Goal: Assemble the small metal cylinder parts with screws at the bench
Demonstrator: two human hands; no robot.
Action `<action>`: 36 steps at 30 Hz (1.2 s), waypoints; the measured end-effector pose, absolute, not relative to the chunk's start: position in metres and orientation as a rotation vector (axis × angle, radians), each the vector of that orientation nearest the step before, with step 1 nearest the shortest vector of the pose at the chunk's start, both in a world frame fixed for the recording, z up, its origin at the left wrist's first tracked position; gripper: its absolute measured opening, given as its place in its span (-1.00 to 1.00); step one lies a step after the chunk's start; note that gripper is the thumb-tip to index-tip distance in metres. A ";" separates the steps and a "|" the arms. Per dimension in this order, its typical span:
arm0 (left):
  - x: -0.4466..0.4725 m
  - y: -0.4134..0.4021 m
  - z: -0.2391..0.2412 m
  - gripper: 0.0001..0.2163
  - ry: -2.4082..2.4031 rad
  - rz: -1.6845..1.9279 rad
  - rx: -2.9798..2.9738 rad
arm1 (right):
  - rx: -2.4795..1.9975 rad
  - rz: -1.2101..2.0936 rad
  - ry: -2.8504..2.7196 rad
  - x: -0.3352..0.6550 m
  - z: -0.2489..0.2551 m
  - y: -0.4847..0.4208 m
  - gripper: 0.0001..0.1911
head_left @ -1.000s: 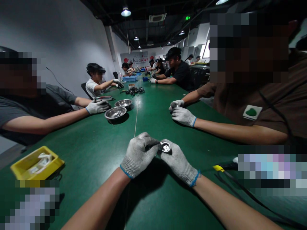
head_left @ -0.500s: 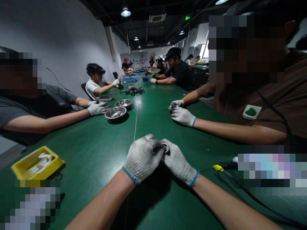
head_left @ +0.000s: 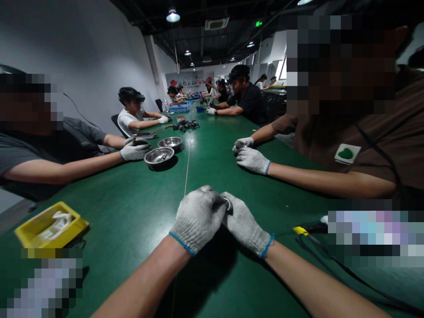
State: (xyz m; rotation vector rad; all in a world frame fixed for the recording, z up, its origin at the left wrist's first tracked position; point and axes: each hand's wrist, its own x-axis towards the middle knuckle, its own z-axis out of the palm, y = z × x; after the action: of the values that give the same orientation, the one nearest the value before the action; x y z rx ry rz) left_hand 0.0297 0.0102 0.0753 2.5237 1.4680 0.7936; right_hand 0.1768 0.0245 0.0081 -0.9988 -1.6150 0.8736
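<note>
Both my hands wear whitish knit gloves with blue cuffs and meet above the green table. A small round metal part with a shiny ring-like rim shows between them. My right hand is closed around that part. From the other side, my left hand is closed with thumb and fingertips pressed against it. Gloved fingers cover most of the part, so its exact kind is hidden.
Two metal bowls, the nearer with small pieces inside, stand ahead to the left. A yellow bin sits at left. Black cables lie at right. Gloved co-workers' hands work on both sides. Tangled dark items lie farther off.
My left hand has turned slightly over the round metal part, and less of its rim shows. At far left, a co-worker's gloved hands have shifted a little away from the bowl.
</note>
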 end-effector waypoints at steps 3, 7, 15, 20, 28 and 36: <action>0.029 0.010 0.074 -0.87 1.467 0.792 2.534 | -1.009 0.859 -1.620 0.176 0.007 0.025 -0.97; 0.031 0.008 0.077 -0.86 1.508 0.738 2.652 | -1.047 0.809 -1.630 0.175 0.004 0.025 -0.95; 0.051 -0.010 0.082 -0.93 1.523 0.488 3.062 | -1.007 0.950 -1.473 0.177 -0.003 0.030 -0.84; 0.061 -0.020 0.071 -0.84 1.611 0.543 3.106 | -1.064 1.019 -1.327 0.179 -0.001 0.038 -0.71; 0.050 -0.014 0.081 -0.78 1.604 0.815 2.670 | -0.932 1.160 -1.120 0.170 -0.001 0.040 -0.74; 0.034 0.009 0.046 -0.72 1.297 1.339 2.402 | -0.970 0.976 -1.310 0.170 0.002 0.032 -0.90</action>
State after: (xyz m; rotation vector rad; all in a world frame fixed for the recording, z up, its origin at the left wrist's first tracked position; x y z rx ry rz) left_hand 0.0341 0.0087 0.0460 2.4021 1.2968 1.3387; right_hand 0.1704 0.0322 0.0025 -0.9702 -1.3101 0.9761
